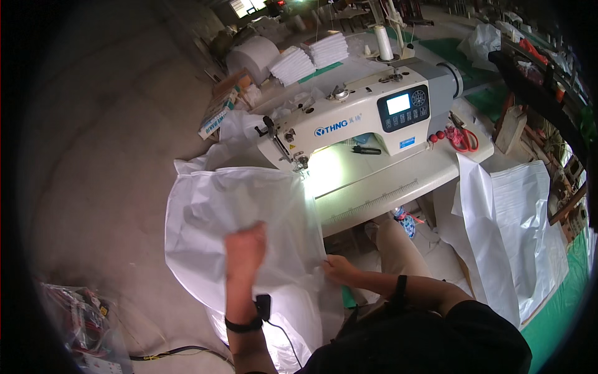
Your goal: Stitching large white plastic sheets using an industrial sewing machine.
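Nearest you, a black band (243,325) circled your left wrist, with a small dark box (263,307) beside it and a thin cable (286,340) running down. Your left hand (246,246) was over the white sheet (243,196), too blurred for me to tell whether its fingers gripped anything. Your right hand (342,270) had its fingers closed narrowly on the sheet's right edge. That sheet spread in front of you, from near your lap up to the needle end of the sewing machine (349,112), where a bright light shone. More white sheeting (523,206) lay off to your right. Farther on, red-handled scissors (464,141) rested beside the machine, and behind it stood two white stacks (293,66) and a thread cone (383,43).
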Demonstrator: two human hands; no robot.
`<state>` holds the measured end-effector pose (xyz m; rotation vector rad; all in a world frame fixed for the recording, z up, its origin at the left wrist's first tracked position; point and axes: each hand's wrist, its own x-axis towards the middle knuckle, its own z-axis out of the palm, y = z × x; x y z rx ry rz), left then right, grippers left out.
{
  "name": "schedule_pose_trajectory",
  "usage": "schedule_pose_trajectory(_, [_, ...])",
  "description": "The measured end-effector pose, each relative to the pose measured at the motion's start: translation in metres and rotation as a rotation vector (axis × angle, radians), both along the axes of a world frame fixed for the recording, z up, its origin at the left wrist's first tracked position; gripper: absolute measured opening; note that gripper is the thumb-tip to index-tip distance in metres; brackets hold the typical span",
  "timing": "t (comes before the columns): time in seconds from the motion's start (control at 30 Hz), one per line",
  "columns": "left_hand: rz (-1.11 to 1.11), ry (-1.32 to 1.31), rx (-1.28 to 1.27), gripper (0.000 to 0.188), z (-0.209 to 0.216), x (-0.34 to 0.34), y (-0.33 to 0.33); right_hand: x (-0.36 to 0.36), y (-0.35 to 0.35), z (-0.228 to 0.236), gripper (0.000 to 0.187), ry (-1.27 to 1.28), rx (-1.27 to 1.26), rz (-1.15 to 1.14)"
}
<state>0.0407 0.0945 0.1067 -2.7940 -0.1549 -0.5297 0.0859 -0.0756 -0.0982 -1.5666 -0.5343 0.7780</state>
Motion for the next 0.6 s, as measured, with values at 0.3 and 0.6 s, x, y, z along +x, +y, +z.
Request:
schedule_pose_trajectory(0.3, [-0.267,-0.019,-0.335,0.011,-0.115,-0.021,-0.077,-0.005,-0.048,0.021,0.019,-0.438,-0.145,0.072])
schedule_pose_trajectory(0.6, [0.112,0.205,-1.013,0.022,-0.118,-0.005,-0.087,0.035,-0.044,0.077,0.018,-0.356,-0.473,0.565])
